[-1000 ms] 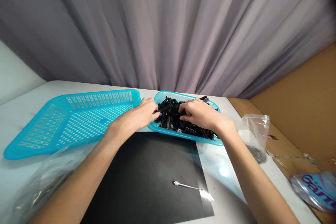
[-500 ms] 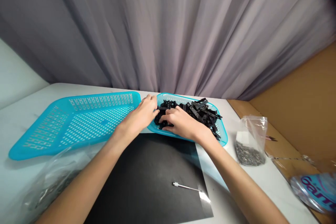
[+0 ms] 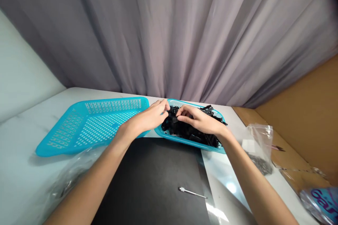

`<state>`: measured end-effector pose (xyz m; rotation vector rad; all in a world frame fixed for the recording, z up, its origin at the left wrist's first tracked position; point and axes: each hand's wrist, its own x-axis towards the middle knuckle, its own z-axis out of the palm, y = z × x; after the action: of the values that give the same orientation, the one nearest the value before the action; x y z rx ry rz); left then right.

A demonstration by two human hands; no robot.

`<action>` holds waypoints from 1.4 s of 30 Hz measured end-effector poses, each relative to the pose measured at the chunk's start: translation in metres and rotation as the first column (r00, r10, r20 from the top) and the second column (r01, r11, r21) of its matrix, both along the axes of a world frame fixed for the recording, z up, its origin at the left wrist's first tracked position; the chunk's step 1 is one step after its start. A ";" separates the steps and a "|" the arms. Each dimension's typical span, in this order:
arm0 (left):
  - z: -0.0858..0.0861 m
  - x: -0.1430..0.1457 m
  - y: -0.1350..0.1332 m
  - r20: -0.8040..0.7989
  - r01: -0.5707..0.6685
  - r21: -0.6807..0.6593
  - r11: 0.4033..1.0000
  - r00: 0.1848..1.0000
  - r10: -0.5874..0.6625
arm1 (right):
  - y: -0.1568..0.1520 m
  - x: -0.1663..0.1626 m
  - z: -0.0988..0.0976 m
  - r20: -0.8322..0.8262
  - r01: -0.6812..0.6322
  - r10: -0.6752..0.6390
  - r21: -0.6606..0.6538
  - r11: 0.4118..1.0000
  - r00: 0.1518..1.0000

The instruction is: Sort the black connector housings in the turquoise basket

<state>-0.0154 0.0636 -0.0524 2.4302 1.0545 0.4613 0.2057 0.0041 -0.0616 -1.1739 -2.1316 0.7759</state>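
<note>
Over the left end of the right-hand blue basket (image 3: 185, 141) is my left hand (image 3: 155, 115), thumb and fingertips drawn together. Whatever may be between them is too small or hidden to make out. Just to its right, my right hand (image 3: 198, 117) pinches a small black plastic piece (image 3: 175, 120) above the pile. The basket holds many black plastic parts (image 3: 195, 135), with longer black strips (image 3: 208, 110) heaped at its right end. Both wrists reach in over the basket's near side.
A second blue slotted basket (image 3: 105, 121) stands at left. A screwdriver (image 3: 192, 192) lies on a black mat (image 3: 150, 179). Clear bags of small metal pieces sit at right (image 3: 260, 161) and lower left (image 3: 66, 182). Cardboard (image 3: 298, 123) and a blue labelled package (image 3: 322, 202) are at right.
My right hand has lifted from the pile and now pinches a small black piece. The left hand's fingers have drawn together. The whole view has shifted slightly.
</note>
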 end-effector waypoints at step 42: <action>-0.016 0.018 0.006 0.525 0.365 -0.496 0.788 0.849 -0.062 | -0.002 0.037 0.011 0.110 0.167 -0.193 0.210 0.963 0.975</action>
<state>0.0022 0.0699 -0.0688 1.7203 0.5606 0.5348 0.2430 0.0022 -0.0505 -1.3179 -2.1119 0.4043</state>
